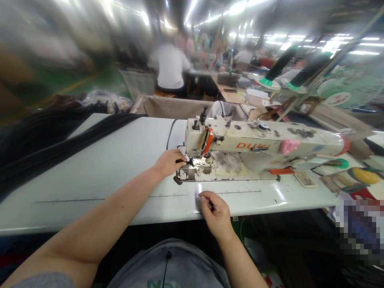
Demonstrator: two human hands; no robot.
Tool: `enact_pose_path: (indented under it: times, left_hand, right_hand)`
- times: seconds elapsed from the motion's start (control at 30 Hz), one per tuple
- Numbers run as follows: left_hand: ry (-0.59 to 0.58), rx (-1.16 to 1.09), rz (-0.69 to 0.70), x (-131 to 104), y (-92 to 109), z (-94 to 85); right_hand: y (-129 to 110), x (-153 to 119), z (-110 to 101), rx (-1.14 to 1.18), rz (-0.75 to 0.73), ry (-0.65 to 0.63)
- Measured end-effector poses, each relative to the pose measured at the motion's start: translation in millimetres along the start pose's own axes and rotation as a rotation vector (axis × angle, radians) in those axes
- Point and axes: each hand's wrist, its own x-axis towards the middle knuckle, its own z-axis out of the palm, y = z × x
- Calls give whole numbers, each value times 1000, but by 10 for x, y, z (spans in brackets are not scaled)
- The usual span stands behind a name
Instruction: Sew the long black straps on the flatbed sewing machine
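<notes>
My left hand is at the needle end of a white sewing machine, its fingers pinched on a small black strip beside the presser foot. The strip's far end is lost among the metal parts. Close to the table's front edge, my right hand is curled closed, thumb against the fingers. Something small and dark shows inside it, too little to name. A thin dark cord curves over the table behind my left hand.
A bundle of long black strips lies across the left of the white table. Behind stands a beige fabric bin. Black thread cones rise at the right. A person in white sits farther back.
</notes>
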Motion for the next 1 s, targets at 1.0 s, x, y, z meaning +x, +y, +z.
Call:
enact_pose_path:
  times: [1.0]
  left_hand:
    - [-8, -35, -516, -351, 905, 288]
  right_hand:
    - [34, -15, 39, 52, -49, -10]
